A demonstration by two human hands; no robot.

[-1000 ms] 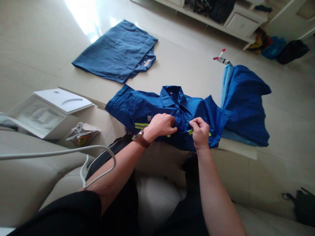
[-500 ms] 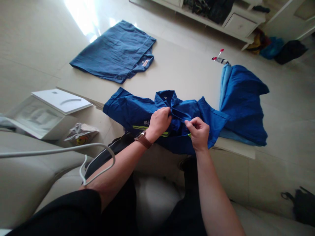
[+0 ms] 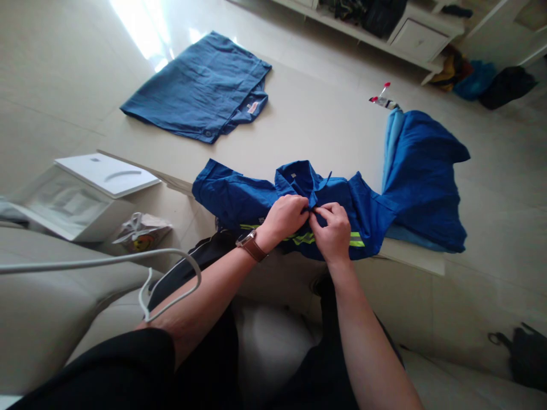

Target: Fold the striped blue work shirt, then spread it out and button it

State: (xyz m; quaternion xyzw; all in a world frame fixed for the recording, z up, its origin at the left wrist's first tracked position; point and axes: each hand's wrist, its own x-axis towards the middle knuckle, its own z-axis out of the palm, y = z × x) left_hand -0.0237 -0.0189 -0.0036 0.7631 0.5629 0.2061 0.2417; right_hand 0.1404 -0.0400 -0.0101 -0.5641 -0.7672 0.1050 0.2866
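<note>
A blue collared shirt (image 3: 243, 191) with yellow-green and grey stripes lies spread on the pale table (image 3: 325, 125), its collar away from me and its lower part at the near edge. My left hand (image 3: 287, 215) is closed on the front placket just below the collar, and a watch with a brown strap sits on that wrist. Close beside it, my right hand (image 3: 332, 228) pinches the other front edge of the shirt. The fingertips of both hands nearly meet, and they hide whatever small part lies between them.
Folded greyish-blue clothing (image 3: 200, 85) lies at the table's far left. Brighter blue garments (image 3: 427, 182) are piled at the right end, beside a small red-tipped item (image 3: 384, 101). Left stands a white box (image 3: 106, 173) near a clear plastic bag (image 3: 143, 230). A white cable (image 3: 106, 261) crosses my left arm.
My right hand has moved left, bringing its front edge against the one in my left hand. The shirt's two fronts now meet, and the collar has shifted slightly right.
</note>
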